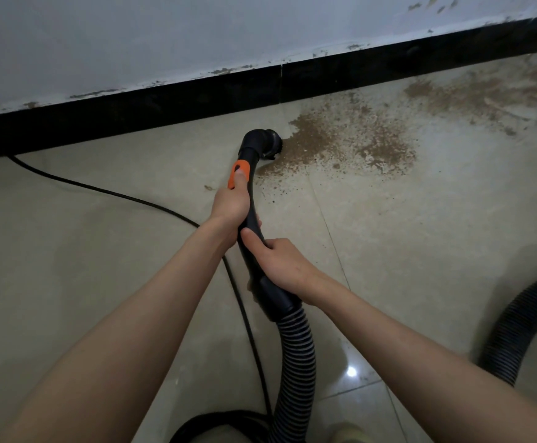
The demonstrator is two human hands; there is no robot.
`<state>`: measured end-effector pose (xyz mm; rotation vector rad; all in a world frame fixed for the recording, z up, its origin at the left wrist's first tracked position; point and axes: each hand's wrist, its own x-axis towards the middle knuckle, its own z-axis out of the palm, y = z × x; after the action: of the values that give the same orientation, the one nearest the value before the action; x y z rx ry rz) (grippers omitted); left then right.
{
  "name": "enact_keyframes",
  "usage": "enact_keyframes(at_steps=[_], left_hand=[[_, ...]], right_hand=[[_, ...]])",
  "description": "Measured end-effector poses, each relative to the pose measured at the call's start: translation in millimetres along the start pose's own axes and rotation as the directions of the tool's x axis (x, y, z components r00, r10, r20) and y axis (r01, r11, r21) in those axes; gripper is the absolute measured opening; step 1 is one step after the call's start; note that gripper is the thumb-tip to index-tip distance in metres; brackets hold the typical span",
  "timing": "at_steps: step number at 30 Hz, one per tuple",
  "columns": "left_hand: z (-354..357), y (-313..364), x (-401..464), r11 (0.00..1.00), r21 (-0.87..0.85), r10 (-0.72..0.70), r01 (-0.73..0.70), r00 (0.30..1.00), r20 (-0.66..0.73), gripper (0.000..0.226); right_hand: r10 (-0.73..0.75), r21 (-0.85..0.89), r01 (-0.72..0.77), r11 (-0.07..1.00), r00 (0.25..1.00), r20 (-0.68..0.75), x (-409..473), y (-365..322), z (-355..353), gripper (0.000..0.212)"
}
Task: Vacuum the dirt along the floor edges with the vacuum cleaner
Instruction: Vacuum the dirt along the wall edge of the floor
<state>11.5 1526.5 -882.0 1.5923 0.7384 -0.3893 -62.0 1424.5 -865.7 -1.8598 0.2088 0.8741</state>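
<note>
A black vacuum handle tube [252, 199] with an orange slider [239, 174] runs from my hands to a round brush nozzle [268, 143] on the floor. The nozzle touches the left edge of a brown dirt patch [344, 142] near the black skirting board [197, 97]. My left hand [230, 206] grips the tube just behind the slider, thumb on the orange part. My right hand [280, 263] grips the tube lower down, above the ribbed hose [294, 362]. More dirt [484, 94] lies farther right along the wall.
A black power cord [126, 196] snakes over the beige tiles from the left wall, under my left arm. The hose loops back into view at the right [523, 324]. A coil of cord [219, 423] lies at the bottom. The white wall [165, 36] has chipped paint.
</note>
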Motion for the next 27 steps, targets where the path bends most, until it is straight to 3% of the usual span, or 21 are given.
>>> enact_keyframes(at_steps=[8,27], left_hand=[[21.0,14.4,15.3,0.999,0.040,0.019,-0.020,1.000,0.021,0.062],[34.8,44.2,47.7,0.992,0.109,0.063,-0.063,0.998,-0.004,0.059]], right_hand=[[0.008,0.035,-0.007,0.999,1.000,-0.029,12.6,-3.8,-21.3,0.055],[-0.010,0.054,0.010,0.998,1.000,-0.013,43.4,-20.8,-45.7,0.055]])
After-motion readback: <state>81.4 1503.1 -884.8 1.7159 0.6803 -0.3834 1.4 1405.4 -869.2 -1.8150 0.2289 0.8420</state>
